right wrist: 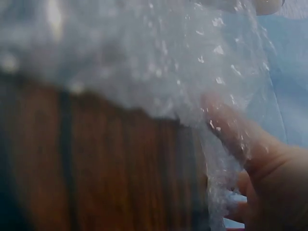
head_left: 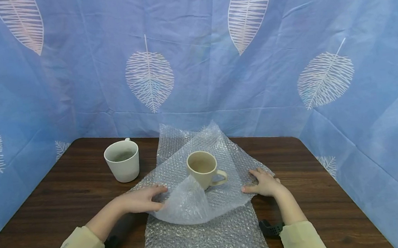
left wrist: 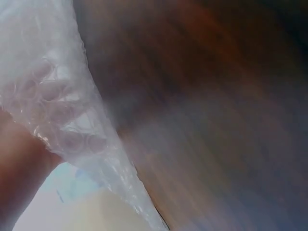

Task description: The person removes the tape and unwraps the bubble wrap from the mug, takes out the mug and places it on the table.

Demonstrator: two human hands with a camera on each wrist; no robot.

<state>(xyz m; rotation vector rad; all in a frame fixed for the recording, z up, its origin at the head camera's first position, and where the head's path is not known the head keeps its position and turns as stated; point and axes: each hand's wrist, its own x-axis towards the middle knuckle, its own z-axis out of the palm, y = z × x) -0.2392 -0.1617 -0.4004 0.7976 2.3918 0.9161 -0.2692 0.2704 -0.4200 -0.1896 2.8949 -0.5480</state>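
A beige mug (head_left: 203, 168) stands upright on a sheet of bubble wrap (head_left: 201, 146), its handle to the right. My left hand (head_left: 141, 199) grips the sheet's left edge, which is lifted and folded up against the mug's front. My right hand (head_left: 263, 182) holds the sheet's right edge, low against the table. In the left wrist view the bubble wrap (left wrist: 57, 96) drapes over the fingers (left wrist: 53, 89) of my left hand. In the right wrist view the bubble wrap (right wrist: 168, 62) covers a finger of my right hand (right wrist: 269, 168).
A second sheet of bubble wrap (head_left: 203, 236) lies flat toward the table's front edge. A white mug (head_left: 122, 160) stands at the back left of the dark wooden table (head_left: 64, 194). Blue leaf-print cloth (head_left: 192, 60) walls in the back and both sides.
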